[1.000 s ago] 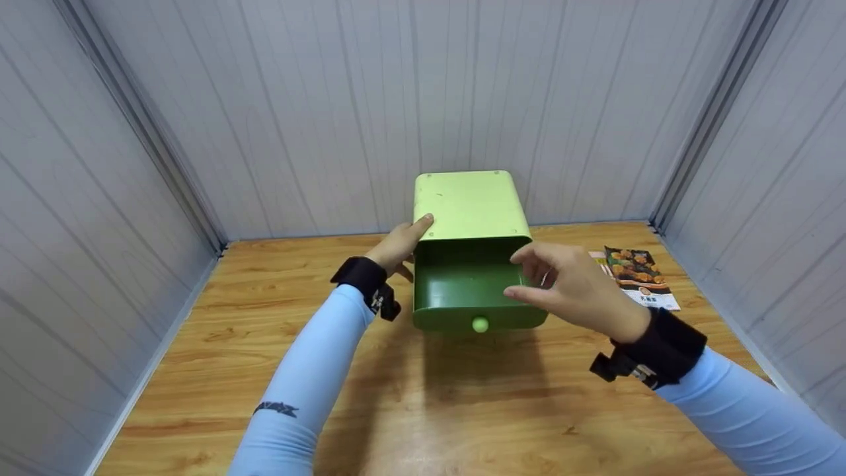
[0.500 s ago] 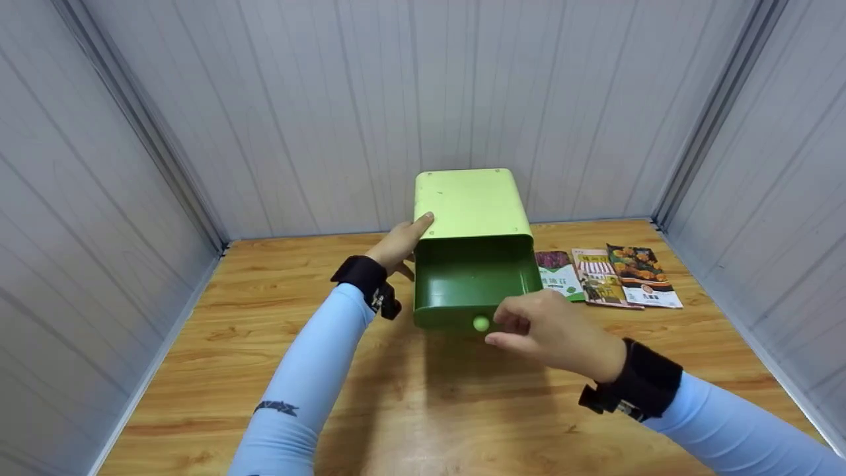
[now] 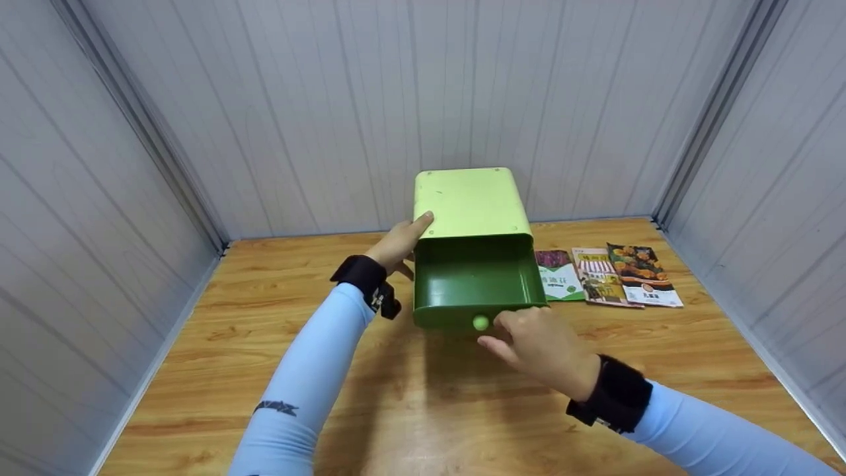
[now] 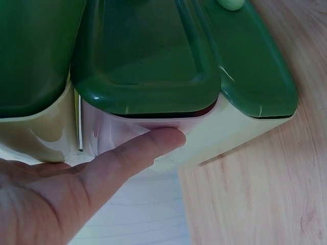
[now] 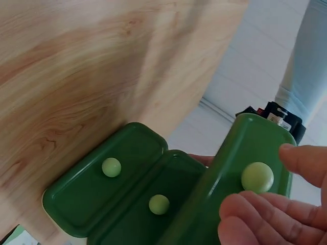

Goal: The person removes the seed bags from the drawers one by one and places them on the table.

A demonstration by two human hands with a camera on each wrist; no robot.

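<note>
A light green drawer cabinet (image 3: 470, 203) stands against the back wall, its dark green top drawer (image 3: 476, 281) pulled out. No contents show inside that drawer. My left hand (image 3: 398, 246) rests on the cabinet's left side, thumb on its top edge; the left wrist view shows a straight finger (image 4: 138, 148) against the cabinet's side. At the drawer front my right hand (image 3: 545, 347) has its thumb and bent fingers around the round light green knob (image 5: 257, 177), which appears apart from the thumb. Two lower drawers, each with a knob (image 5: 159, 204), look pushed in.
Several flat printed packets (image 3: 598, 276), some with flower pictures, lie on the wooden table (image 3: 277, 370) right of the cabinet. Panelled walls (image 3: 291, 112) close off the back and both sides.
My right hand has moved down and left from above the drawer to beside its knob, uncovering the packets. The left hand and the pulled-out drawer have stayed in place.
</note>
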